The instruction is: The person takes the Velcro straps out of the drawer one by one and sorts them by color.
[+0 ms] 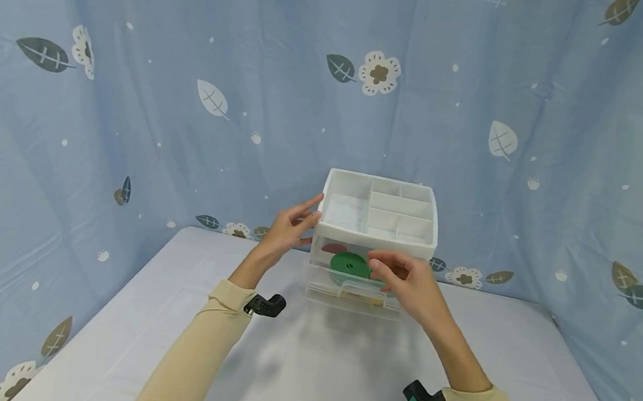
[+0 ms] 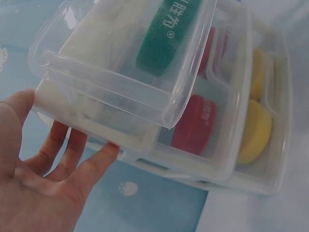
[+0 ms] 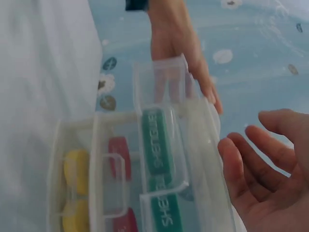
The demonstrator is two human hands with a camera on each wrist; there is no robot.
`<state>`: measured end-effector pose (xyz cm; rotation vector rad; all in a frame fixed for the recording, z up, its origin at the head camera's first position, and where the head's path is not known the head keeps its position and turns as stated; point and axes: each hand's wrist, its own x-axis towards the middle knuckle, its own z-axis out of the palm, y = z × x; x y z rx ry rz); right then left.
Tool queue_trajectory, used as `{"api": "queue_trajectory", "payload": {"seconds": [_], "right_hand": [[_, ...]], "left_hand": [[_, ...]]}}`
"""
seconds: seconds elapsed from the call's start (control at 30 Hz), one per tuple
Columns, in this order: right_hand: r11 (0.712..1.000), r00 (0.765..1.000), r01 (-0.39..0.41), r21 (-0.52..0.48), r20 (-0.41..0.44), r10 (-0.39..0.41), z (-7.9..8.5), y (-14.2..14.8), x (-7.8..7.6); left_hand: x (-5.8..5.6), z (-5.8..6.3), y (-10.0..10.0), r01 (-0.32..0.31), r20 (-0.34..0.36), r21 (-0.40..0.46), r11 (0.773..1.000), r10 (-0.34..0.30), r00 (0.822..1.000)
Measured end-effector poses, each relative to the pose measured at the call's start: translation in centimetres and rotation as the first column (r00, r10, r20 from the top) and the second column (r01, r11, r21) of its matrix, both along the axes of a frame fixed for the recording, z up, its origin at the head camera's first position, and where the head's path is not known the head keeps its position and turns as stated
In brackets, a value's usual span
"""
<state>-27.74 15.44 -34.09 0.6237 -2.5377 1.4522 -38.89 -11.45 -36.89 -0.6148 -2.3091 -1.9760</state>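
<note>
A white desktop organizer (image 1: 374, 242) with clear drawers stands on the table. Its top drawer (image 2: 104, 75) is pulled out and holds green rolls (image 3: 157, 140) with white lettering. Red rolls (image 2: 195, 124) show in the middle drawer, yellow rolls (image 2: 256, 130) in the bottom one. My left hand (image 1: 286, 230) steadies the organizer's left side, fingers spread and fingertips against the white frame. Just off the front right of the pulled-out drawer hovers my right hand (image 1: 409, 279), its fingers loosely bent and holding nothing, thumb apart from them.
The organizer's top tray (image 1: 346, 211) is split into several compartments. A white cloth covers the table (image 1: 319, 380). Behind and at both sides hangs a blue curtain (image 1: 289, 85) with leaves and flowers. A black wrist camera (image 1: 266, 304) sits on the left wrist, another (image 1: 425, 400) on the right.
</note>
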Motion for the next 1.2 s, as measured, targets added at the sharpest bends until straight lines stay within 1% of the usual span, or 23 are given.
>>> {"api": "queue_trajectory", "payload": {"seconds": [0.13, 0.23, 0.33, 0.43, 0.5, 0.63, 0.7, 0.8, 1.0, 1.1, 1.2], "right_hand": [[0.998, 0.999, -0.032, 0.046, 0.003, 0.032, 0.6, 0.5, -1.1], [0.993, 0.999, -0.052, 0.102, 0.005, 0.051, 1.1, 0.7, -1.8], [0.982, 0.998, -0.055, 0.183, 0.005, 0.055, 1.5, 0.8, -2.3], [0.964, 0.999, -0.04, 0.262, -0.005, 0.043, 1.8, 0.8, -2.7], [0.944, 0.999, -0.014, 0.331, -0.028, 0.025, 1.8, 0.7, -2.9], [0.876, 0.996, 0.067, 0.478, -0.084, -0.03, 1.7, 0.3, -3.1], [0.847, 0.993, 0.107, 0.52, -0.093, -0.069, 1.6, 0.0, -3.0], [0.826, 0.988, 0.157, 0.542, -0.088, -0.13, 1.5, -0.3, -2.9], [0.791, 0.978, 0.207, 0.576, -0.088, -0.192, 1.4, -1.0, -2.8], [0.77, 0.97, 0.226, 0.597, -0.064, -0.236, 1.6, -1.3, -2.8], [0.743, 0.962, 0.226, 0.63, -0.026, -0.271, 1.9, -1.6, -2.9]], "left_hand": [[0.0, 0.0, 0.1, 0.008, 0.006, 0.012, 1.0, -0.008, 1.0], [0.0, 0.0, 0.1, 0.011, 0.006, 0.015, 1.0, -0.011, 1.0], [-0.1, 0.0, 0.2, 0.012, 0.001, 0.014, 1.0, -0.012, 1.0], [-0.1, 0.1, 0.2, 0.011, 0.0, 0.013, 1.0, -0.011, 1.0], [-0.2, 0.1, 0.1, 0.013, 0.0, 0.012, 1.0, -0.013, 1.0], [-0.2, 0.1, 0.1, 0.013, 0.005, 0.011, 1.0, -0.013, 1.0], [-0.1, 0.2, 0.1, 0.013, 0.007, 0.012, 1.0, -0.013, 1.0], [-0.2, 0.2, 0.1, 0.014, 0.005, 0.016, 1.0, -0.014, 1.0], [-0.2, 0.1, 0.1, 0.01, 0.008, 0.015, 1.0, -0.01, 1.0], [-0.2, 0.0, 0.0, 0.015, 0.007, 0.014, 1.0, -0.015, 1.0], [-0.3, -0.2, -0.1, 0.029, 0.0, 0.021, 0.999, -0.029, 1.0]]}}
